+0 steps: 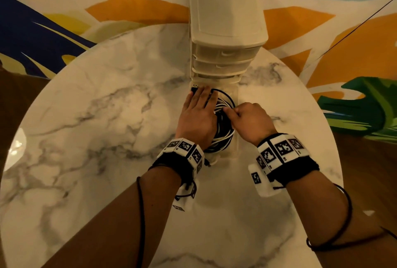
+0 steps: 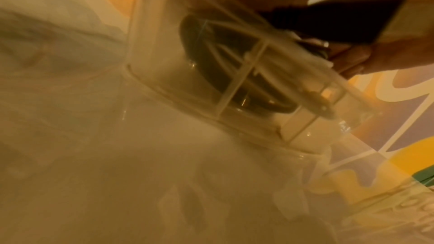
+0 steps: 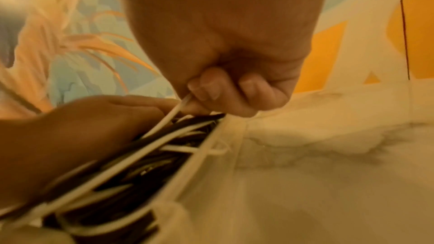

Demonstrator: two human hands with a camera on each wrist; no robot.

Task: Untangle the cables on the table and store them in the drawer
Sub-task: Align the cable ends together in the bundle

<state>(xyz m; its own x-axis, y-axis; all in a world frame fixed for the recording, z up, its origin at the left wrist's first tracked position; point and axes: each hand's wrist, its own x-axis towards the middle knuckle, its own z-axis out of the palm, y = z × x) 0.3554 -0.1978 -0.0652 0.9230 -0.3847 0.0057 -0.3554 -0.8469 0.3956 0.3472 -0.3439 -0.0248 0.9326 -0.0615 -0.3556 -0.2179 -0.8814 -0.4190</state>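
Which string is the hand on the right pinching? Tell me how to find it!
Find the tall cream drawer tower at the back of the marble table. Its bottom drawer is pulled out, full of coiled cables. The right hand pinches the white cable; the cables around it are mostly black.

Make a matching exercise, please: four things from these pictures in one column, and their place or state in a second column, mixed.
Things:
1. left hand
2. right hand
3. cables
4. drawer

States:
A. pulled out at the bottom of the cabinet
B. pinches a white cable
C. lies flat on the coil
D. coiled black and white in the drawer

Pairs: 1-C, 2-B, 3-D, 4-A
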